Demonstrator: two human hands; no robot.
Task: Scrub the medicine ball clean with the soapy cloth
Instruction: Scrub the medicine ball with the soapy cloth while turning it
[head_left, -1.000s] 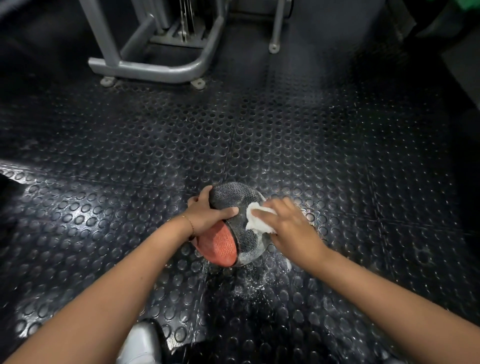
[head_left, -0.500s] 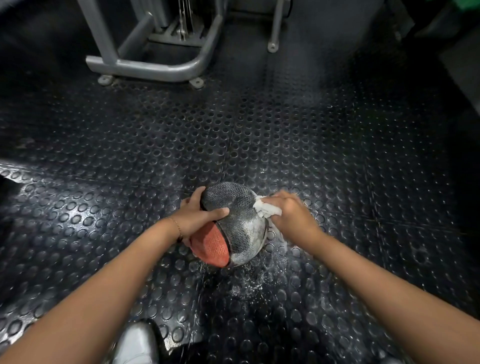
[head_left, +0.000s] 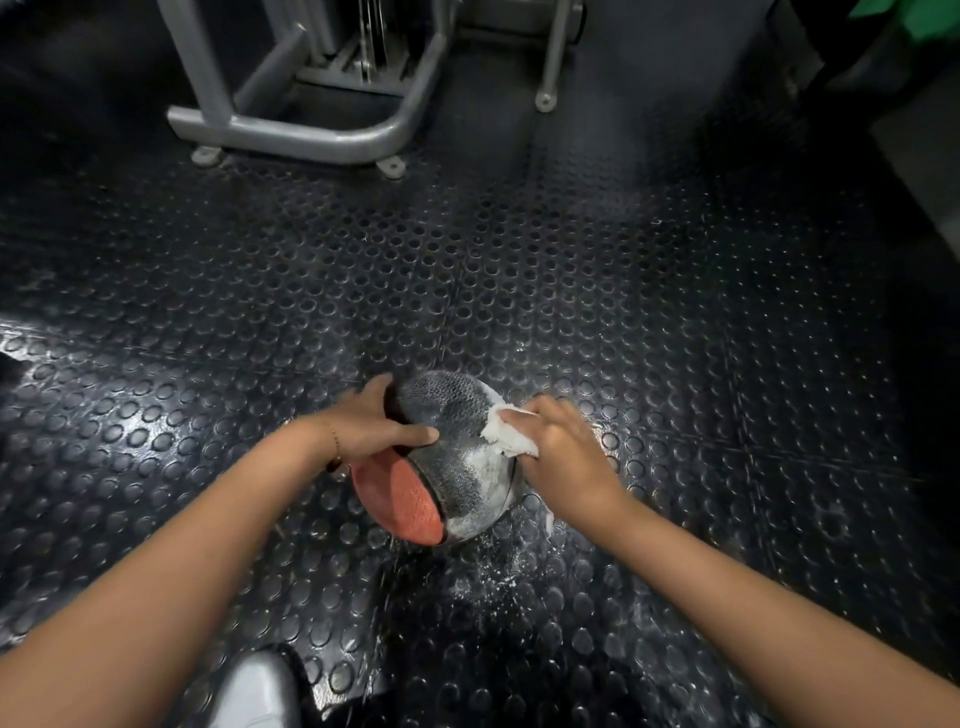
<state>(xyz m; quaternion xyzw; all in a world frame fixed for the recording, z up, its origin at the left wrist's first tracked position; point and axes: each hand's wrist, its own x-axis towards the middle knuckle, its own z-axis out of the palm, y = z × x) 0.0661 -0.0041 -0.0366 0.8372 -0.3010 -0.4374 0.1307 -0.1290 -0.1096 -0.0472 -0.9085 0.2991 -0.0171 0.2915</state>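
A black and orange medicine ball (head_left: 451, 467) rests on the studded rubber floor, its dark textured panel streaked with white suds. My left hand (head_left: 371, 423) grips the ball's upper left side, thumb laid across the dark panel. My right hand (head_left: 563, 452) presses a crumpled white soapy cloth (head_left: 506, 434) against the ball's right side. The orange panel faces me at the lower left.
Soap flecks and wet patches (head_left: 493, 577) lie on the black floor just in front of the ball. A grey machine frame (head_left: 311, 132) stands at the back left, with a thin post foot (head_left: 544, 101) beside it. A white shoe (head_left: 254, 691) shows at the bottom edge.
My right hand with the cloth slid from the ball's front over to its upper right side, then a little down. The ball turned slightly, showing more of the dark panel.
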